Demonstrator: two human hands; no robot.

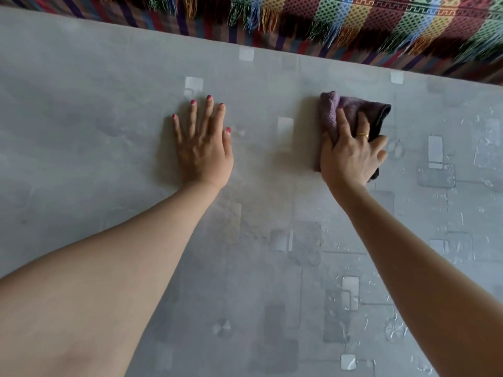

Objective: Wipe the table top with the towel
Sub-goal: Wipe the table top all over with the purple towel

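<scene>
A crumpled purple towel (351, 110) with a dark edge lies on the grey patterned table top (258, 268), toward the far right. My right hand (351, 156), wearing a gold ring, sits on top of the towel and grips it, with folds bunched up between the fingers. My left hand (204, 142) lies flat on the table left of the towel, palm down and fingers spread, holding nothing. Water droplets and wet streaks glisten on the table's right side (446, 213).
A colourful woven cloth with fringes (353, 25) hangs along the table's far edge (272, 51). The table top bears a pattern of pale squares and rectangles and stretches left and toward me.
</scene>
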